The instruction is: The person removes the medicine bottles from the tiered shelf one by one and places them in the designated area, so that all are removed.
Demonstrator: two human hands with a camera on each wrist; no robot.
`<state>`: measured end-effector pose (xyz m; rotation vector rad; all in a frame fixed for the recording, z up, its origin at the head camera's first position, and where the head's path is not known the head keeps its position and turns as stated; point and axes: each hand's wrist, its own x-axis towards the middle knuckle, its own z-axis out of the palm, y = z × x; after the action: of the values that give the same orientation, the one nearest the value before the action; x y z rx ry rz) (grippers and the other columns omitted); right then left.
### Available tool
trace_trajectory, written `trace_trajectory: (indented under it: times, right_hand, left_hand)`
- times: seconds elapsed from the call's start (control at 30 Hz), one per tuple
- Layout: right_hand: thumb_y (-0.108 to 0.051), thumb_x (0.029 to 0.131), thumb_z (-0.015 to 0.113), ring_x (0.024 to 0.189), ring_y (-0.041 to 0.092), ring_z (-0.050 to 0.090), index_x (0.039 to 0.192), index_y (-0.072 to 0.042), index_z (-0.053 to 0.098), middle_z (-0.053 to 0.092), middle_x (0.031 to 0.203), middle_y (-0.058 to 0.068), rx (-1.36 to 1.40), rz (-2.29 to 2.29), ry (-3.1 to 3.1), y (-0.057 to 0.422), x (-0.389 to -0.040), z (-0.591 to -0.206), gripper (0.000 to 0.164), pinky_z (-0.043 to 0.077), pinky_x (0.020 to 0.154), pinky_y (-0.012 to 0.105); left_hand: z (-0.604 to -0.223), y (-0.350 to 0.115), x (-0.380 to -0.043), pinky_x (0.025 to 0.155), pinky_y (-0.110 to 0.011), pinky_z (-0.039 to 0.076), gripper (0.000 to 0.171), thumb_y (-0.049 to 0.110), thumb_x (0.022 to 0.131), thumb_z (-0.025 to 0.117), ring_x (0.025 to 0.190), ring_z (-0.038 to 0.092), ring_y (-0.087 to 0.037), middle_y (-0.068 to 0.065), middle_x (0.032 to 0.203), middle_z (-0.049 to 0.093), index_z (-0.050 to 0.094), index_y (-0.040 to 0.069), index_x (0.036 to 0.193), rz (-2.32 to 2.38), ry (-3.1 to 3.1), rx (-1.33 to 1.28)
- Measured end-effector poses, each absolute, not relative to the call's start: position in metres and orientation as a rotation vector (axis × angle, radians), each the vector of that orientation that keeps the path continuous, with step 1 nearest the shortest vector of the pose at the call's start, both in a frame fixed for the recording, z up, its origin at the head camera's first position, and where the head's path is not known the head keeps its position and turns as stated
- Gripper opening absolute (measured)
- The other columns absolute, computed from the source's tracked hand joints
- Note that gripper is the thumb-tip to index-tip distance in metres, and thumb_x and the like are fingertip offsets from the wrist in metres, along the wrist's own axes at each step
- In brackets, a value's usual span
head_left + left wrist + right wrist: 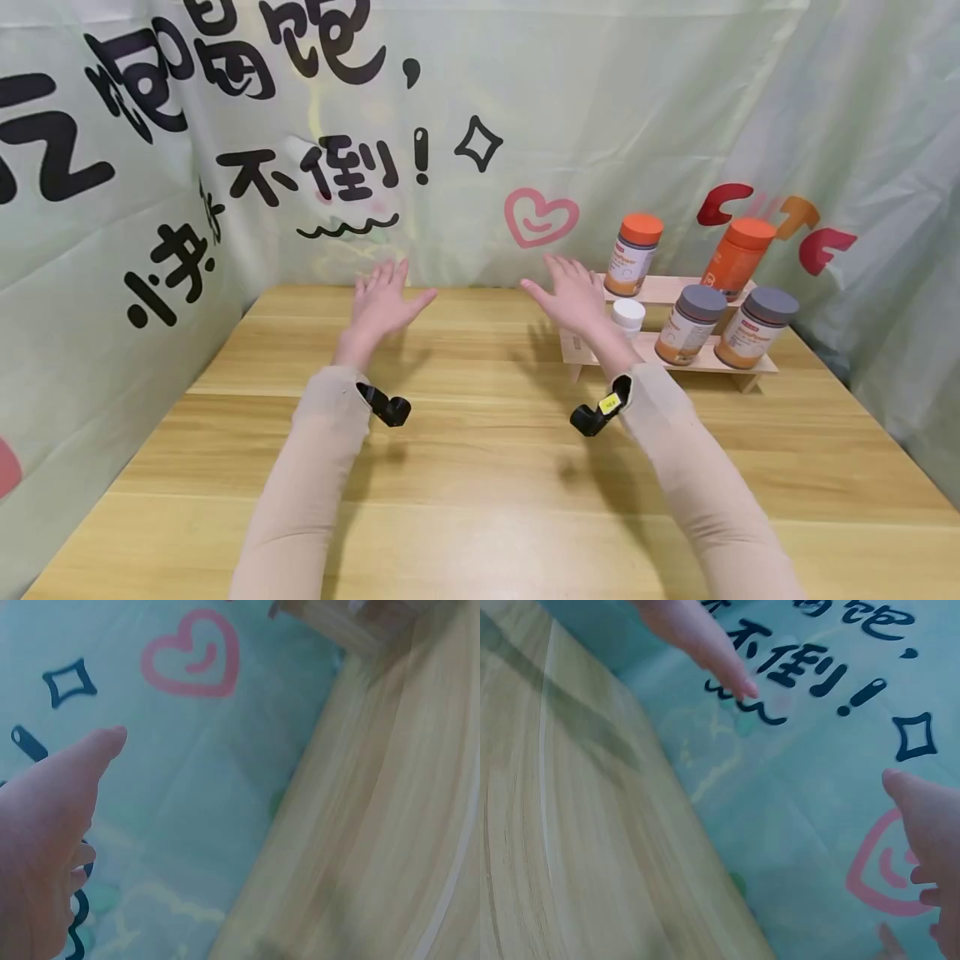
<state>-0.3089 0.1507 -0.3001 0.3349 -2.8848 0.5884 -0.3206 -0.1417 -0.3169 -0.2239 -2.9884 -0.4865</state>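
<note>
Both hands reach out above the table, fingers extended and thumbs pointing inward. My left hand [382,304] is over the far left part of the table and holds nothing; in the left wrist view the left hand [45,825] shows its thumb in front of the backdrop. My right hand [573,300], also with nothing in it, is just left of a two-tier wooden rack [723,358]. Nearest to it are a small white-capped bottle [628,315], partly hidden by the wrist, and an orange-capped jar [633,254] on the upper tier.
Two grey-capped jars [690,325] stand on the rack's lower tier. An orange bottle [738,258] is at the upper right. A printed cloth backdrop [465,217] hangs behind the wooden table [480,483] and along both sides.
</note>
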Motion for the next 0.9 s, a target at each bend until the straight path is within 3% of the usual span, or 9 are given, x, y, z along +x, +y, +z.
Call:
trace_trajectory:
  times: [0.17,0.4,0.6,0.77,0.9]
  right_hand:
    - [-0.055,0.089,0.048,0.136,0.031,0.024,0.146,-0.008,0.027,0.03,0.148,0.014,0.404,1.021,-2.744,0.163,-0.295,-0.293,0.077,0.021,0.109,0.049]
    - [-0.032,0.09,0.06,0.127,0.03,0.039,0.14,-0.004,0.038,0.044,0.138,0.019,0.429,1.382,-2.486,0.196,-0.268,-0.269,0.062,0.03,0.106,0.042]
    - [-0.027,0.091,0.059,0.116,0.024,0.05,0.138,-0.006,0.043,0.051,0.13,0.019,0.374,1.355,-2.393,0.234,-0.25,-0.252,0.054,0.04,0.099,0.034]
    - [-0.024,0.091,0.06,0.109,0.007,0.052,0.138,-0.012,0.044,0.055,0.125,0.004,0.276,1.35,-2.372,0.276,-0.237,-0.247,0.052,0.042,0.09,0.015]
    - [-0.02,0.091,0.06,0.101,-0.004,0.052,0.139,-0.014,0.044,0.056,0.115,-0.011,0.211,1.375,-2.357,0.313,-0.226,-0.247,0.051,0.041,0.082,0.006]
  left_hand:
    - [-0.316,-0.131,-0.313,0.111,-0.049,0.0,0.092,0.067,0.086,0.038,0.14,0.007,-0.032,-0.014,0.153,0.012,0.013,0.003,0.148,-0.682,-2.918,-0.238]
    - [-0.31,-0.104,-0.297,0.11,-0.039,0.022,0.084,0.051,0.084,0.06,0.135,0.026,-0.027,-0.011,0.149,0.029,0.026,0.007,0.146,-1.315,-2.645,-0.205]
    - [-0.311,-0.079,-0.29,0.109,-0.035,0.025,0.078,0.046,0.082,0.065,0.133,0.032,-0.024,-0.008,0.146,0.036,0.034,0.007,0.143,-1.505,-2.537,-0.266]
    - [-0.32,-0.057,-0.288,0.108,-0.035,0.028,0.081,0.045,0.082,0.066,0.132,0.033,-0.024,-0.012,0.145,0.037,0.031,0.005,0.144,-1.555,-2.572,-0.315]
    - [-0.327,-0.038,-0.29,0.107,-0.035,0.03,0.082,0.042,0.083,0.066,0.132,0.034,-0.024,-0.013,0.144,0.037,0.029,0.004,0.145,-1.577,-2.603,-0.36]
